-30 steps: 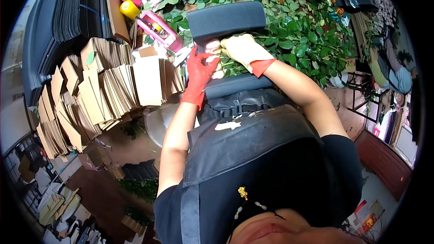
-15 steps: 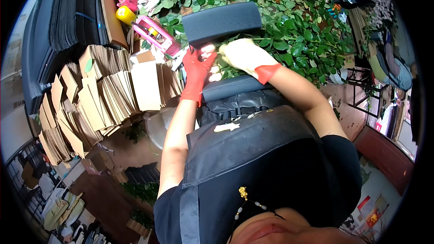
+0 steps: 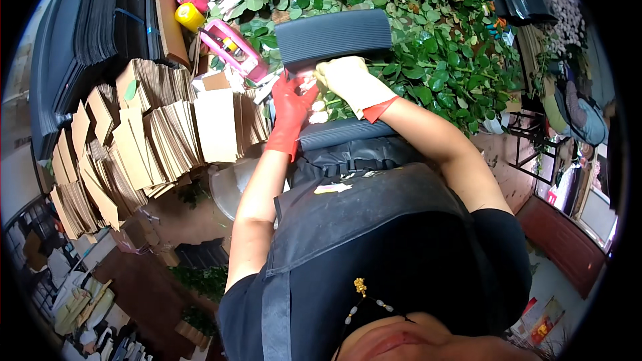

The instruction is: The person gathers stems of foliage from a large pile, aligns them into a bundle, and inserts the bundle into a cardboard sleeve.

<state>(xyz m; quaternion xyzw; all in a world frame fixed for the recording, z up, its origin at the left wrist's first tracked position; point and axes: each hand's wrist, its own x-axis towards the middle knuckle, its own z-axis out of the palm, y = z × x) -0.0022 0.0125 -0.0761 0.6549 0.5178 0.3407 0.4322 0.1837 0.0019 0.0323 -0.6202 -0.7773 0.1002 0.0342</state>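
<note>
Can see red-gloved left hand (image 3: 289,108) and cream-gloved right hand (image 3: 346,81) at the pale blooms (image 3: 317,117) between two dark ridged panels (image 3: 334,37), with fingers bent, but cannot tell whether grasping any bloom or released.

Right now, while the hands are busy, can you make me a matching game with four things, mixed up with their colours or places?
Things
1. Left hand
2. Cardboard
3. Right hand
4. Leaves

Colours and places
A. In a cream glove with a red cuff
B. Green, in a big heap beyond the hands
C. In a red glove
D. Tan, in stacks to the left

Pairs: 1-C, 2-D, 3-A, 4-B
</note>
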